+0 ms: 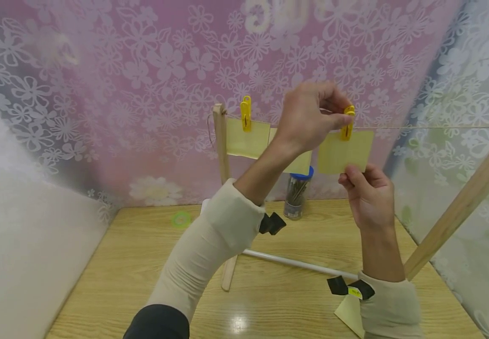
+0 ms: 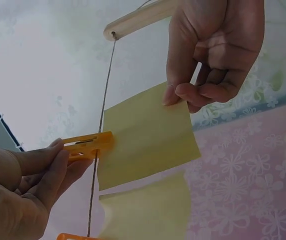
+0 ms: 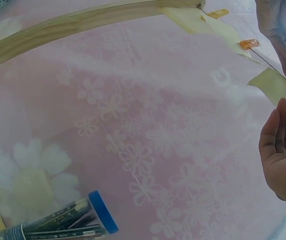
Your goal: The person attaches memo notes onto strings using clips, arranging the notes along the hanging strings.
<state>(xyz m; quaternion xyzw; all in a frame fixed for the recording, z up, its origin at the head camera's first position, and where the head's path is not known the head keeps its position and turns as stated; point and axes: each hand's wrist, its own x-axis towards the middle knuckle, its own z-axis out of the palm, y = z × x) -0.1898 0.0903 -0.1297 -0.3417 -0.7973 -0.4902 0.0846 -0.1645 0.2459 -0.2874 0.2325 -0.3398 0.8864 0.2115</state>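
Observation:
My left hand [image 1: 309, 115] pinches a yellow clothespin [image 1: 347, 125] at the string [image 1: 422, 127]. In the left wrist view the clothespin [image 2: 90, 145] crosses the string and overlaps the edge of a yellow paper square [image 2: 148, 135]. Below it, my right hand [image 1: 371, 195] pinches the bottom edge of the same paper square [image 1: 346, 153] between thumb and fingers. To the left, another yellow paper [image 1: 248, 139] hangs from the string under its own yellow clothespin [image 1: 246, 114]. A further paper [image 1: 301, 162] hangs between them, partly hidden by my left forearm; its orange clothespin [image 3: 249, 44] shows in the right wrist view.
Wooden posts stand at left [image 1: 220, 141] and right [image 1: 460, 207], holding the string. A white rod [image 1: 299, 262] runs low between them. Behind stands a blue-lidded jar of pencils [image 1: 296, 195]. Green tape [image 1: 180, 219] and a loose yellow paper [image 1: 350, 314] lie on the table [image 1: 142, 268].

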